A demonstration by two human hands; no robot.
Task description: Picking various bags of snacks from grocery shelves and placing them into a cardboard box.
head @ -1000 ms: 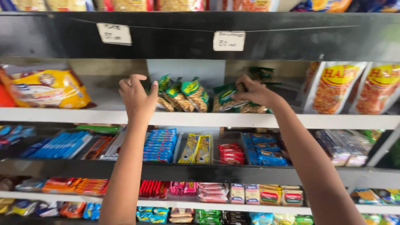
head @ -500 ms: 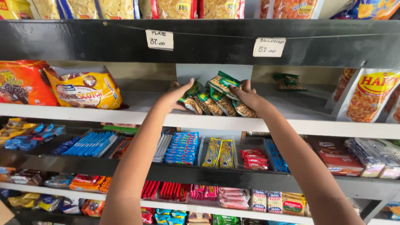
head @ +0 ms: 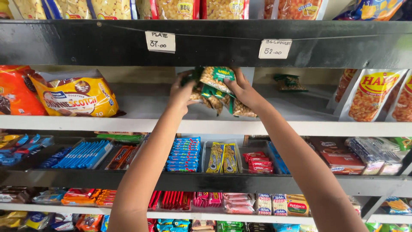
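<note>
Head view shows both your arms reaching up to the white shelf (head: 128, 124). Your left hand (head: 182, 92) and your right hand (head: 242, 90) hold one bunch of green-topped peanut packets (head: 216, 92) between them, lifted just above the shelf board. Fingers of both hands are clamped on the bunch, the left at its 9 o'clock side, the right at 3 o'clock. A yellow cookie bag (head: 75, 96) lies well apart at 9 o'clock.

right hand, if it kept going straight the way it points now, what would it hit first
The right hand points up and left into the shelf, already gripping the nut packets. Past them it would likely meet the back panel, though depth is unclear.
</note>
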